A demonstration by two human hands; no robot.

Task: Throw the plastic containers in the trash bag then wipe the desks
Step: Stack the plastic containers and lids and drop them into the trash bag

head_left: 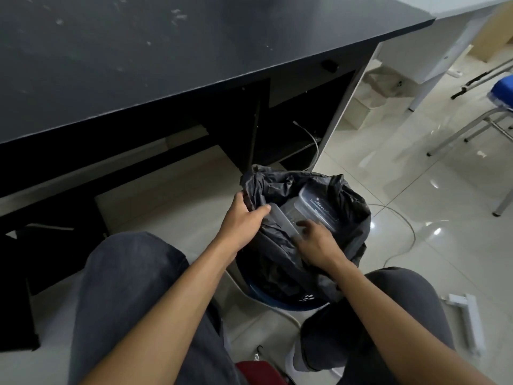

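Nearest to us, the person's knees bracket a dark blue bin (277,301), leaving a narrow gap. The bin is lined with the black trash bag (274,254). The left hand (244,218) grips the bag's near-left rim, with the thumb curled over the plastic and holding the mouth wide. The right hand (316,241) reaches into the opening, fingers spread over the plastic containers (319,204). We cannot tell whether the thumb pinches an edge or the hand only presses.

The containers lie inside the bag, just past those fingertips. One is a clear rectangular box with faint script lettering, and a slanted translucent piece leans beside it.

To the right, glossy floor tiles (416,168) give open room, crossed by a pale cable (410,226). Beyond the bag, the black tabletop (166,51), scuffed with pale marks, runs its front edge diagonally overhead. A blue chair (499,90) stands far right.
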